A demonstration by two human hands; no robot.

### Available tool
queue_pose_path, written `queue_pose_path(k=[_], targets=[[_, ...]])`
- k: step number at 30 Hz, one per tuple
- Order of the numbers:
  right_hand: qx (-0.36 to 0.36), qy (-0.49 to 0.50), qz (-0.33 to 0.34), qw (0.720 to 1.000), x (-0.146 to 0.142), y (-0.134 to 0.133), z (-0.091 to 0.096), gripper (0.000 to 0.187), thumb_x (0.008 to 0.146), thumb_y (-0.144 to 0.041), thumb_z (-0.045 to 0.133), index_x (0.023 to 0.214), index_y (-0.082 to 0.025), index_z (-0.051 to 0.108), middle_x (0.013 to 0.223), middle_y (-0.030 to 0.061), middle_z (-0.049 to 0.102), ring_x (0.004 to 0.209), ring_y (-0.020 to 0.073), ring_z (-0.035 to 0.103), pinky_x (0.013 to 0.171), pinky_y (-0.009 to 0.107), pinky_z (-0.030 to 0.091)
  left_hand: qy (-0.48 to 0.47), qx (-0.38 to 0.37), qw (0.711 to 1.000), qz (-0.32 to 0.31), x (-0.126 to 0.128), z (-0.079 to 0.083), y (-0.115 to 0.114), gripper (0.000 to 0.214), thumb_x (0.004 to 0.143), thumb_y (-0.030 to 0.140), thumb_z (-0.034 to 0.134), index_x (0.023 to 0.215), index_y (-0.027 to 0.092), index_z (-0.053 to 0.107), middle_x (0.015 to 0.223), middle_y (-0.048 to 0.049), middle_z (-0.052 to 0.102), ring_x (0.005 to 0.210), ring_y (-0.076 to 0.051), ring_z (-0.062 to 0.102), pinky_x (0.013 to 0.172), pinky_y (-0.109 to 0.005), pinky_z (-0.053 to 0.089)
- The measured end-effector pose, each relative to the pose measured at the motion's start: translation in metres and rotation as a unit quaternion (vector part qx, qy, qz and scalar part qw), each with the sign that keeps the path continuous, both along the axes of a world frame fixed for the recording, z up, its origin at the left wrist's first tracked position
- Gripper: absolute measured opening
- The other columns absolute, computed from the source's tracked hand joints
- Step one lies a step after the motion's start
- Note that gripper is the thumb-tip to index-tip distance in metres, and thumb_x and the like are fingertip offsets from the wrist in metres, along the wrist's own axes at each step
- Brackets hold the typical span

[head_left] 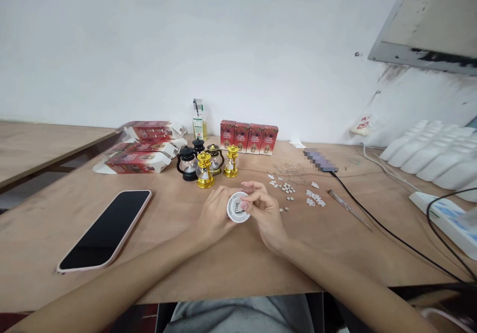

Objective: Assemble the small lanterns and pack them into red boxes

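My left hand [215, 212] is closed around a white round plastic part [230, 214], its hollow side facing me. Something small and dark with metal bits shows inside the hollow. My right hand [265, 213] reaches in from the right, thumb and fingers bent together at the rim and over the hollow; what they pinch is too small to make out. Beyond my hands stand small toy lanterns, gold ones [204, 171] and black ones [187, 164]. Right of my hands lie several button cells [287, 188], small white pieces [315, 199] and thin wire pieces [292, 172].
Red printed boxes [249, 137] stand by the wall, with opened cartons [139, 160] to their left. A phone [106, 231] lies at left. At right are a screwdriver [348, 208], a blurred-out device [320, 161] on a black cable, a power strip [447, 218] and white plastic shapes [428, 154].
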State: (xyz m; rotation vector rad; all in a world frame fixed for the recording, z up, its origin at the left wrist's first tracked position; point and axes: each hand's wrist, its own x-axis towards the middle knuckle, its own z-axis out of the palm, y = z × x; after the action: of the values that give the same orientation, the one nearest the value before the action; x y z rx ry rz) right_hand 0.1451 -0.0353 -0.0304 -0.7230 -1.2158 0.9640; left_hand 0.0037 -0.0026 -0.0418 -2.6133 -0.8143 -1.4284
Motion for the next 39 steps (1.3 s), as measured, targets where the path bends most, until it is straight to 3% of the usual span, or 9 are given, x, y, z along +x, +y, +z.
queue_pose_path(k=[4,9,18,29,34,39], targets=[[-0.069,0.074,-0.001,0.995,-0.012,-0.002,-0.002,0.019,0.063,-0.036,0.079,0.061,-0.022,0.066,0.103,0.0036,0.055,0.108,0.0215,0.051,0.089,0.035,0.042,-0.016,-0.004,1.000,0.013,0.002,0.002,-0.003,0.022,0.088,0.032,0.052,0.105,0.018,0.049,0.096,-0.0073,0.064,0.083,-0.021,0.059,0.068,-0.033,0.048],[-0.095,0.081,-0.002,0.992,-0.014,-0.003,0.001,0.020,0.062,-0.038,0.079,0.065,-0.022,0.067,0.100,0.0027,0.053,0.101,0.0196,0.052,0.087,0.033,0.041,-0.013,-0.016,1.000,0.019,0.001,0.005,-0.004,0.022,0.088,0.031,0.053,0.105,0.018,0.049,0.098,-0.0078,0.064,0.085,-0.021,0.060,0.070,-0.034,0.049],[-0.070,0.049,-0.030,0.996,-0.016,-0.005,-0.004,0.017,0.070,-0.038,0.073,0.070,-0.022,0.065,0.095,0.0020,0.053,0.094,0.0179,0.053,0.082,0.031,0.041,-0.005,-0.015,1.000,0.013,0.000,0.003,-0.003,0.025,0.087,0.028,0.053,0.110,0.018,0.048,0.102,-0.0083,0.064,0.089,-0.022,0.059,0.073,-0.035,0.047],[-0.035,0.015,-0.039,0.999,-0.013,-0.005,-0.004,0.016,0.070,-0.033,0.074,0.073,-0.023,0.062,0.094,0.0007,0.054,0.094,0.0167,0.055,0.082,0.030,0.043,0.002,0.011,1.000,0.016,-0.001,0.000,-0.001,0.024,0.086,0.026,0.053,0.108,0.018,0.051,0.098,-0.0078,0.064,0.084,-0.021,0.058,0.070,-0.033,0.045],[-0.069,0.022,-0.022,0.997,-0.010,-0.004,-0.003,0.043,0.061,-0.034,0.080,0.095,-0.025,0.056,0.091,0.0000,0.062,0.077,0.0145,0.057,0.068,0.027,0.046,0.009,0.042,0.999,0.005,-0.002,-0.001,0.000,0.021,0.088,0.028,0.051,0.106,0.016,0.052,0.091,-0.0079,0.064,0.077,-0.020,0.056,0.064,-0.031,0.041],[-0.046,-0.042,0.037,0.997,-0.001,-0.003,0.001,0.035,0.065,-0.039,0.076,0.089,-0.022,0.057,0.083,-0.0004,0.061,0.071,0.0130,0.055,0.062,0.024,0.045,0.008,0.063,0.998,0.000,-0.003,-0.009,0.003,0.017,0.088,0.027,0.051,0.103,0.018,0.055,0.088,-0.0063,0.065,0.072,-0.018,0.055,0.062,-0.031,0.038]])
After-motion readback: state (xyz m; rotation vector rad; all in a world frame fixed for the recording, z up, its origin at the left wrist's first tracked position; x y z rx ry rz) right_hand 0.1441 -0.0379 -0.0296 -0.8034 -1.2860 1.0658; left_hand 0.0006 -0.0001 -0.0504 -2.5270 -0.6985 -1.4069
